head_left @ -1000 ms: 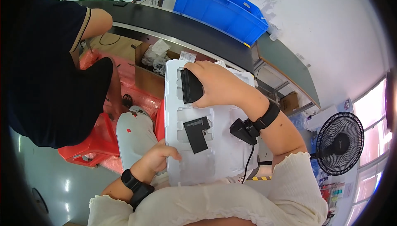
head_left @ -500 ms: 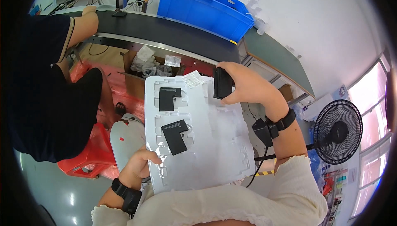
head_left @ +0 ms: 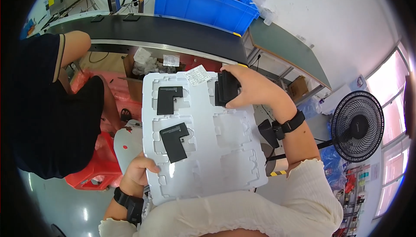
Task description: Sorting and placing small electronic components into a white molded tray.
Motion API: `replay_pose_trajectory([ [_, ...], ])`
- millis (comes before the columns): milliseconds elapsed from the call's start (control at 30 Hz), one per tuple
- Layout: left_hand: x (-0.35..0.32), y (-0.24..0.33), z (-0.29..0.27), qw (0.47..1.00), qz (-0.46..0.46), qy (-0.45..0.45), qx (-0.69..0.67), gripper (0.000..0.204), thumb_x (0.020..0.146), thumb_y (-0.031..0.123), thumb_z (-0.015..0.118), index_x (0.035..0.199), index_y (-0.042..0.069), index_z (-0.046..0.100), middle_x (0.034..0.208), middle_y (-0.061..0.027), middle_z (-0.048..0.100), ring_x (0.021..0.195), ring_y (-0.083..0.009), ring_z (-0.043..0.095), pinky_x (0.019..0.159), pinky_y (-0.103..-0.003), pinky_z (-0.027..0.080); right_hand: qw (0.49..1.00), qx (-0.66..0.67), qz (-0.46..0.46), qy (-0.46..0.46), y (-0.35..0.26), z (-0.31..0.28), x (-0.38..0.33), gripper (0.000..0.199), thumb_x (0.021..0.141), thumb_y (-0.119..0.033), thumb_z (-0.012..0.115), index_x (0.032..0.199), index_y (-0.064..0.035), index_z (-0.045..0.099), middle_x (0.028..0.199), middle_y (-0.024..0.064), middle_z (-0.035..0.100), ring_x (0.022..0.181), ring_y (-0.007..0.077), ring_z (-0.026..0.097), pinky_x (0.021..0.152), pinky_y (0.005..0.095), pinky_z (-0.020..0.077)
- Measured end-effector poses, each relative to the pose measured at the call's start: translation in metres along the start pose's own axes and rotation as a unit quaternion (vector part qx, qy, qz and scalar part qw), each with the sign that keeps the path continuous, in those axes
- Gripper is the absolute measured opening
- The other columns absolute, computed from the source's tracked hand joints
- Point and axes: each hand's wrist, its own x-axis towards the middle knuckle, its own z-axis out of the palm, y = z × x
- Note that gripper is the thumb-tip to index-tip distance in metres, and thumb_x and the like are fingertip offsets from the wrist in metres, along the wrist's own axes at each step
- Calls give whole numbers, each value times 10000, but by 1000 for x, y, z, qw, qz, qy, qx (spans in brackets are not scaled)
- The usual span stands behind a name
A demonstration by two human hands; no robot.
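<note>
A white plastic tray [head_left: 203,150] with moulded pockets lies in front of my body. My left hand [head_left: 141,169] is closed on its left edge, thumb over the rim. At the tray's far right pocket my right hand [head_left: 251,85] grips several flat black pieces [head_left: 221,90], stacked slightly out of line; their full shape is hidden by my fingers. Two L-shaped flat black pieces, like phone batteries, lie in the left column: one fairly straight in the far pocket [head_left: 166,101], one slanted across the pocket nearer me [head_left: 172,143]. A white label sheet [head_left: 197,75] rests at the tray's far edge.
Beyond the tray runs a black conveyor belt [head_left: 186,37] with small dark flat items on its left part. A blue bin [head_left: 203,5] stands behind it. A seated co-worker [head_left: 56,107] is at the left, near a red stool [head_left: 93,163]. On the right stands a black fan [head_left: 358,126].
The black pieces in my right hand now show as a staggered stack over the far right pocket. The view has shifted slightly; my left hand keeps hold of the tray edge. The co-worker's arm has shifted.
</note>
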Motion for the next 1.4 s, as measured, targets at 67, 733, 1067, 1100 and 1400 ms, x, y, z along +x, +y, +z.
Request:
replay_pose_trajectory([
  [67, 3, 2, 1, 1000, -8, -3, 3, 707, 530, -70, 503, 1235, -36, 451, 1066, -156, 601, 931, -284, 611, 809, -349, 500, 997, 30, -11, 69, 4, -3, -5, 847, 512, -259, 814, 1228, 11, 453, 1125, 190, 535, 1058, 317, 522, 930, 354, 405],
  [733, 13, -9, 2, 999, 23, -16, -31, 670, 578, -58, 489, 1245, -57, 427, 1126, -192, 577, 996, -309, 601, 870, -376, 498, 990, 40, -135, 5, -73, 41, -81, 894, 615, -293, 777, 1323, 30, 339, 1195, 204, 484, 1047, 349, 491, 904, 393, 401],
  [1067, -4, -3, 28, 998, 45, 8, -39, 637, 590, -93, 499, 1224, -46, 448, 1055, -193, 605, 883, -303, 641, 765, -383, 536, 960, -66, 48, 269, -44, 58, -123, 825, 657, -338, 776, 1283, 44, 400, 1271, 205, 448, 1147, 352, 449, 966, 398, 352],
  [1100, -4, -3, 27, 998, 48, 3, -34, 637, 590, -93, 499, 1224, -46, 448, 1055, -193, 605, 883, -303, 641, 765, -383, 536, 941, -28, 145, 303, -28, 72, -137, 805, 678, -331, 771, 1280, 54, 402, 1253, 192, 474, 1133, 335, 473, 955, 387, 371],
  [1400, 83, 3, 95, 987, -93, -101, 84, 476, 699, 18, 563, 1166, -53, 502, 1011, -178, 625, 870, -270, 642, 790, -365, 520, 555, 742, 183, 328, 0, 104, -224, 561, 780, -41, 596, 1295, 47, 391, 1209, 163, 529, 1093, 252, 540, 948, 364, 422],
])
